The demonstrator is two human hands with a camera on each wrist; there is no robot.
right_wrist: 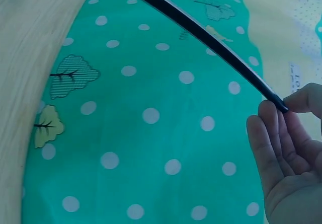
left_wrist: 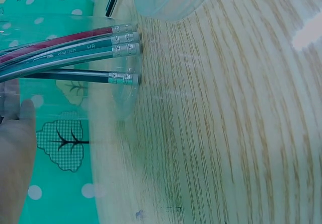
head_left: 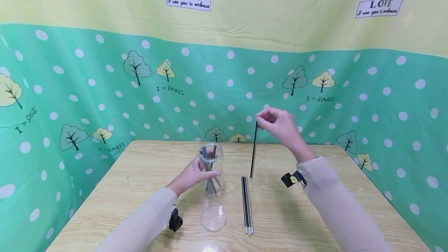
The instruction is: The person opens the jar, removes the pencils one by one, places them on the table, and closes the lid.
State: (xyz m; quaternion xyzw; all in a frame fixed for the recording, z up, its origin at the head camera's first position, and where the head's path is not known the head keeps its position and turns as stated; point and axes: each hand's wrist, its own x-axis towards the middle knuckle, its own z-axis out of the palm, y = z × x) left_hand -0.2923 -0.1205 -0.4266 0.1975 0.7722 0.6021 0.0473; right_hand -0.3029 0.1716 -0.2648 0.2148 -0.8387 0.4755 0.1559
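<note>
My left hand (head_left: 193,175) grips a clear plastic jar (head_left: 221,158) from its left side, thumb across the front. Inside stand several pencils (left_wrist: 75,58), green, red and dark ones, with their metal-banded ends at the bottom. To the right and higher up, my right hand (head_left: 278,124) pinches the top end of a black pencil (head_left: 254,147) between thumb and fingertips. This pencil hangs nearly upright, its banded end low over the table. In the right wrist view the pinched tip lies right at the thumb (right_wrist: 302,100).
A few dark pencils (head_left: 247,205) lie side by side on the wooden table (head_left: 140,189), right of the jar. In front of the jar lies a round clear lid (head_left: 214,217). A green and yellow printed curtain (head_left: 231,73) hangs behind the table.
</note>
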